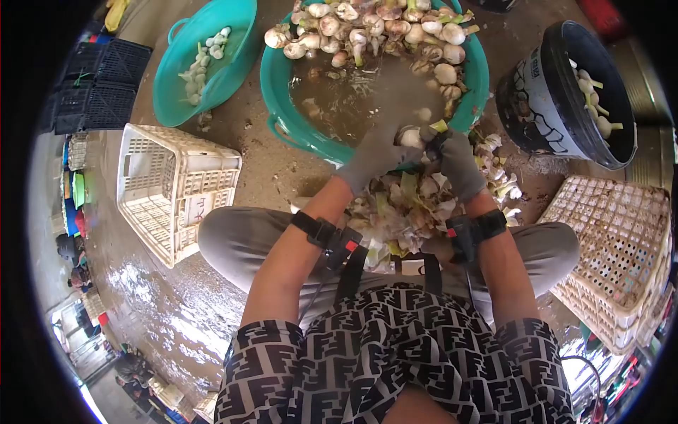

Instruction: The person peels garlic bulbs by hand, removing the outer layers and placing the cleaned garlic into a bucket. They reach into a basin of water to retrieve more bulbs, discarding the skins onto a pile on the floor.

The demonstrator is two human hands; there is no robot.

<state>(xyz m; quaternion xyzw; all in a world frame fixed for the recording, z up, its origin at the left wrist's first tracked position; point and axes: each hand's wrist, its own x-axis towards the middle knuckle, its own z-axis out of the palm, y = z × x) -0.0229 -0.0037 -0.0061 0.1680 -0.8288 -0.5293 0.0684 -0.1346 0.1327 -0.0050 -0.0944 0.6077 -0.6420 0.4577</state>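
Observation:
In a grey glove, my left hand (374, 159) is closed around a garlic bulb (409, 137) just over the near rim of a green tub (274, 92). My right hand (460, 164), gloved too, is curled close against the bulb's right side, by its green stem end (438, 126). Something dark shows at the right fingertips; I cannot make out whether it is a tool or part of the glove. Muddy water and many unpeeled garlic bulbs (353, 28) are in the tub. Below both hands lies a heap of garlic skins (409, 205).
A smaller green basin (164, 92) with peeled garlic stands at the upper left. A black bucket (544, 106) holding trimmed garlic is at the upper right. White plastic crates (180, 159) stand left, with another crate (614, 233) right. The floor (162, 304) is wet.

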